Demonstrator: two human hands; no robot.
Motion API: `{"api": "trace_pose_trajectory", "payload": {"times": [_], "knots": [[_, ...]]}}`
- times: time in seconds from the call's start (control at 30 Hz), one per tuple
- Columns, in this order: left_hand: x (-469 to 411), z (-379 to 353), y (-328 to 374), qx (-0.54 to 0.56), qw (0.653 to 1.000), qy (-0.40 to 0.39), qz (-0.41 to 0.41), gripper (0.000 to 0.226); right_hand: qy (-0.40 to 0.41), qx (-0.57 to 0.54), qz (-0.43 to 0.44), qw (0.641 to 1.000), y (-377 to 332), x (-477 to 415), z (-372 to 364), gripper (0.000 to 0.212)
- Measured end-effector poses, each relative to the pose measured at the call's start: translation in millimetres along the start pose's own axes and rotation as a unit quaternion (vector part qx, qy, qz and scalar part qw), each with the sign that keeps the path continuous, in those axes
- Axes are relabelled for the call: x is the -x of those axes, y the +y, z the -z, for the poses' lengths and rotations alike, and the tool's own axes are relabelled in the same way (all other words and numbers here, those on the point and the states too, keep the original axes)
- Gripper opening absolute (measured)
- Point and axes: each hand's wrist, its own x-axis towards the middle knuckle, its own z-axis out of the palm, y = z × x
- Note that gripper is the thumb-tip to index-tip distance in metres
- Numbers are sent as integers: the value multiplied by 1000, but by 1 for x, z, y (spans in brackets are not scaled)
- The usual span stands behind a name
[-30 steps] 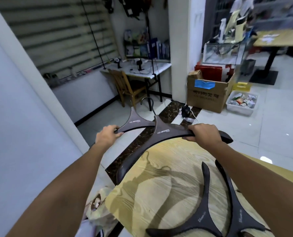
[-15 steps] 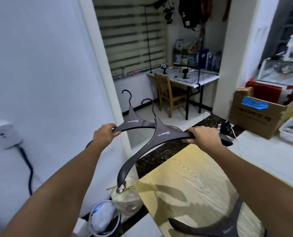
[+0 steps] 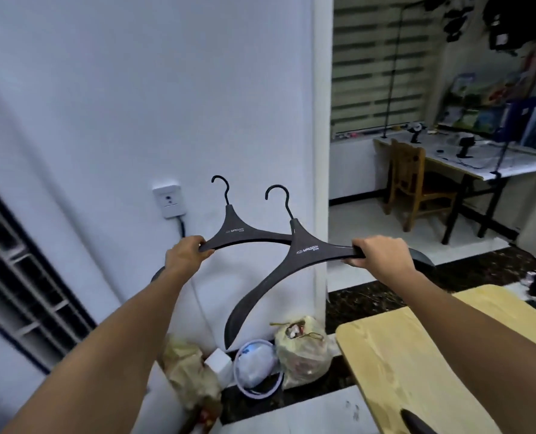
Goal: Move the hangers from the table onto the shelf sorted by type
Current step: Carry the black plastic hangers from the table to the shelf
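left hand (image 3: 183, 255): you're curling fingers round the rear hanger (image 3: 238, 232), airborne
right hand (image 3: 381, 257): you're wrapping fingers round the front hanger (image 3: 307, 250), clear of the table (image 3: 401, 355)
step: looking like mid-transfer
next: calling for shelving both same-type hangers together

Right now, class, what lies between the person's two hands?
In the head view, two dark hangers span the gap. The left hand grips the rear hanger, the right hand grips the front hanger, and they overlap midway.
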Motion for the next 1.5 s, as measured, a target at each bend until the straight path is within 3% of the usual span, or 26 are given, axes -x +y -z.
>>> {"api": "trace_pose_trajectory", "payload": {"times": [0.33, 0.57, 1.2, 1.5], "knots": [[69, 69, -137, -42, 991, 44, 116, 26, 5, -65, 102, 993, -137, -14, 6, 44], [129, 96, -186, -56, 979, 70, 184, 25, 17, -104, 172, 979, -202, -8, 11, 44], [297, 122, -192, -126, 926, 98, 342, 28, 47, -182, 358, 915, -284, 23, 12, 47], [419, 132, -208, -113, 873, 122, 459, 31, 34, -212, 482, 849, -367, 72, 34, 43]]}}
